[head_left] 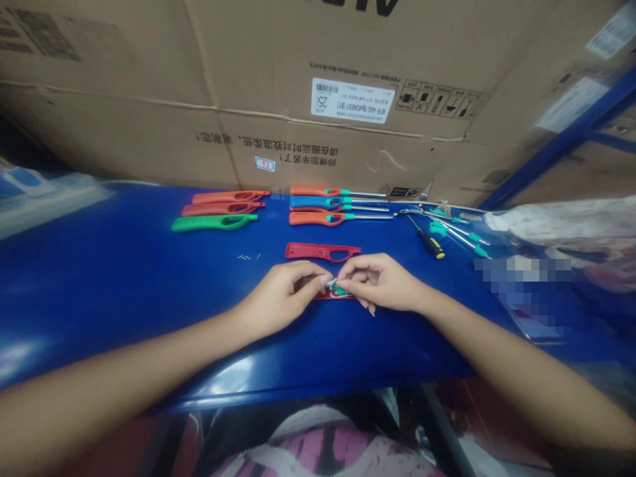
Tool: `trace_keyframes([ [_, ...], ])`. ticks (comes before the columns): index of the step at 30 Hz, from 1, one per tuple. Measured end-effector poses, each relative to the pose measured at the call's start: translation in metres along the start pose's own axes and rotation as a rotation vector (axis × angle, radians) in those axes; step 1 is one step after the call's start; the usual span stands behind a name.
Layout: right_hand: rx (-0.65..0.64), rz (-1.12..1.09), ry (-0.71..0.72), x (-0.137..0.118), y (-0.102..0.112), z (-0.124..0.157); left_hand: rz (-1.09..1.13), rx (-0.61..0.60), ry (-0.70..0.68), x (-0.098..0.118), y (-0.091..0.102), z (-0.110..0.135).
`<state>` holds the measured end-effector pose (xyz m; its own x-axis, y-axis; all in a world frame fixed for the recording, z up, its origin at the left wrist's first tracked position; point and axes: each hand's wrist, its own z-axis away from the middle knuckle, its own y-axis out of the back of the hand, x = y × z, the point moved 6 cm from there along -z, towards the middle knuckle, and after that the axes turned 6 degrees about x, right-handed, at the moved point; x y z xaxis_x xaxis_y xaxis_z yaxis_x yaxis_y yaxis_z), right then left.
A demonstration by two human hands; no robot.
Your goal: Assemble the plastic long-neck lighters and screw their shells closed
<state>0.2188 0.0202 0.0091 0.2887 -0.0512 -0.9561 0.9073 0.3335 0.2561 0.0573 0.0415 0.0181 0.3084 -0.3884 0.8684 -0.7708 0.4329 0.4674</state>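
Both my hands meet over a red lighter casing half [325, 296] on the blue table. My left hand [291, 288] pinches a small whitish part at its fingertips. Thumb and forefinger of my right hand [382, 281] close on a thin white wire [334, 283] beside it. Under the right fingertips a green piece [340, 290] shows in the casing, and a loop of white wire hangs by it. My fingers cover most of this casing. Just beyond lies another red casing half [322, 251], its inner side up.
Several small screws [248, 256] lie left. Further back are a green handle casing [216, 223], orange-red casings [223, 209] and several long-nosed lighters [318, 218]. To the right are a yellow-black screwdriver [430, 244], metal tubes with green parts [462, 238] and a cardboard box [278, 79] behind.
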Motion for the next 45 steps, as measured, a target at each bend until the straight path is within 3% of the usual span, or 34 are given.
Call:
trace_keyframes([
  [28, 0.013, 0.036, 0.017, -0.005, -0.001, 0.000, 0.024, 0.012, 0.018, -0.003, -0.001, 0.000],
  [36, 0.077, 0.069, -0.011, -0.001, -0.001, 0.001, 0.159, 0.032, 0.068, -0.010, -0.003, 0.001],
  [45, 0.121, 0.100, -0.035, -0.001, -0.005, 0.002, 0.106, 0.018, 0.052, -0.010, -0.004, 0.000],
])
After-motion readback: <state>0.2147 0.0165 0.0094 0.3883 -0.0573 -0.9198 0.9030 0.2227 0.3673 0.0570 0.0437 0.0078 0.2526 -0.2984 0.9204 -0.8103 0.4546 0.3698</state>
